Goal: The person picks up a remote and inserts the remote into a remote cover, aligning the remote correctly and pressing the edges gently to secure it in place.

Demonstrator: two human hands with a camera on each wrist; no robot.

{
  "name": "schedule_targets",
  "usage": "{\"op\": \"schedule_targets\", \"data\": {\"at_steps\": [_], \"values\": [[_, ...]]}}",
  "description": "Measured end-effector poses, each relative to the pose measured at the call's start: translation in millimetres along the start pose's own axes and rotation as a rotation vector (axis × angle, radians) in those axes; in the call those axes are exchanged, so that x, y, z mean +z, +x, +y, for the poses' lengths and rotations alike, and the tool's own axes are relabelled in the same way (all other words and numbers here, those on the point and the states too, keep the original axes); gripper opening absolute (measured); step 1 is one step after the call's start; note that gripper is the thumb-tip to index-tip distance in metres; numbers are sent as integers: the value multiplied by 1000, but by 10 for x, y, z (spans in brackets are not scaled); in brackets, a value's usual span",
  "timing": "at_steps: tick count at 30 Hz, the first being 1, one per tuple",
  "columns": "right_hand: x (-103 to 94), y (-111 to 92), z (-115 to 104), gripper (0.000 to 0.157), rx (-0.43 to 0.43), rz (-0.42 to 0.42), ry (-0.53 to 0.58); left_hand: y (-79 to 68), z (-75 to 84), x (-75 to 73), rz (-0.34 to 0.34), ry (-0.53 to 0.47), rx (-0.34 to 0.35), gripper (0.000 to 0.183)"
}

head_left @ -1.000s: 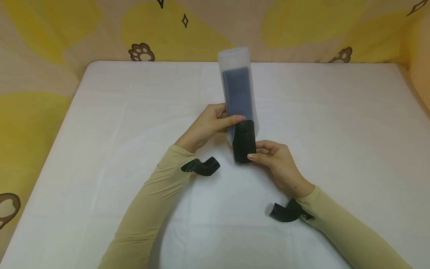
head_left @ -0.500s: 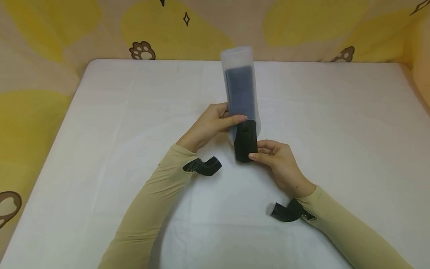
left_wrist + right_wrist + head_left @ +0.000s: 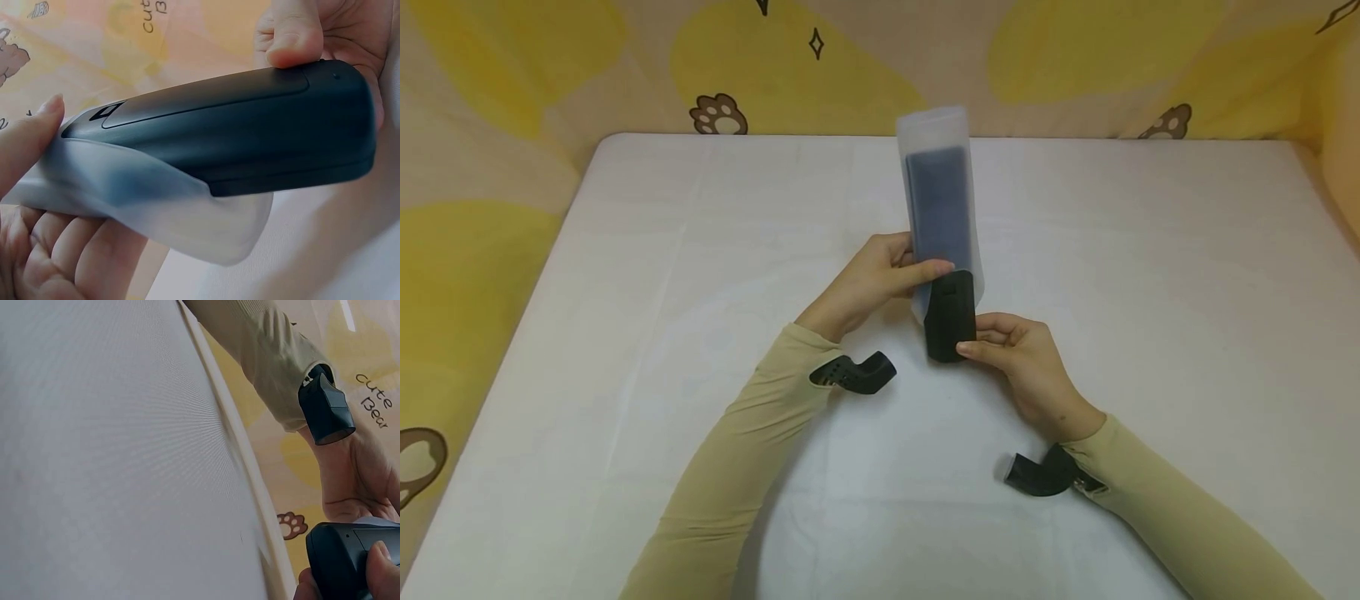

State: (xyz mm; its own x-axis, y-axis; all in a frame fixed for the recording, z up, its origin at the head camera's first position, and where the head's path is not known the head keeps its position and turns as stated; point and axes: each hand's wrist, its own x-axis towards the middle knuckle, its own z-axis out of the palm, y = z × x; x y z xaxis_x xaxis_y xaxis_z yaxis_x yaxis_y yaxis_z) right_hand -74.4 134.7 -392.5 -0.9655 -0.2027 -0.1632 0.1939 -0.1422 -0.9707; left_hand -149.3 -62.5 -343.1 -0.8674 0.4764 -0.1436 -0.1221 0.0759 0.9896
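A dark remote control [image 3: 951, 321] sits partly inside a translucent protective cover [image 3: 934, 130] in the head view, its lower end sticking out. The part within shows blue-grey through the plastic. My left hand [image 3: 874, 273] grips the cover around its middle, thumb across the front by the cover's edge. With thumb and fingers, my right hand [image 3: 1024, 362] pinches the bare lower end of the remote. The left wrist view shows the remote's back [image 3: 262, 125] with its battery lid and latch, and the cover's flared lip standing off below it.
Both hands work above a white table [image 3: 625, 333]. A yellow patterned cloth [image 3: 820, 75] hangs behind its far edge. A black curved camera mount [image 3: 857, 373] pokes out of the left sleeve, and a similar camera mount [image 3: 1041, 475] from the right sleeve.
The remote and cover have shifted very slightly to the right in the head view. Both hands keep their holds, and the remote's depth in the cover looks much the same.
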Motion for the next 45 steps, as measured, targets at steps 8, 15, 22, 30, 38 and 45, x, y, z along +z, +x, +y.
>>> {"op": "schedule_targets", "data": {"at_steps": [8, 15, 22, 30, 38, 45], "values": [[-7, -13, -8, 24, 0, -2, 11, 1, -2, 9, -15, -5, 10, 33], [-16, -12, -10, 23, 0, 7, 16, 4, 3, 28, -11, -7, -5, 32], [-25, -16, -11, 23, 0, 8, 19, 9, 3, 42, -23, -9, -10, 33], [-27, -15, -19, 24, 10, 3, -5, 25, -10, 65, 28, 3, -18, 30], [-12, -4, -31, 29, 37, -43, -46, 38, -7, 39, 75, -9, -41, 34], [-2, -4, -43, 42, 50, -110, -101, 24, 37, -36, 99, -26, -49, 34]]}}
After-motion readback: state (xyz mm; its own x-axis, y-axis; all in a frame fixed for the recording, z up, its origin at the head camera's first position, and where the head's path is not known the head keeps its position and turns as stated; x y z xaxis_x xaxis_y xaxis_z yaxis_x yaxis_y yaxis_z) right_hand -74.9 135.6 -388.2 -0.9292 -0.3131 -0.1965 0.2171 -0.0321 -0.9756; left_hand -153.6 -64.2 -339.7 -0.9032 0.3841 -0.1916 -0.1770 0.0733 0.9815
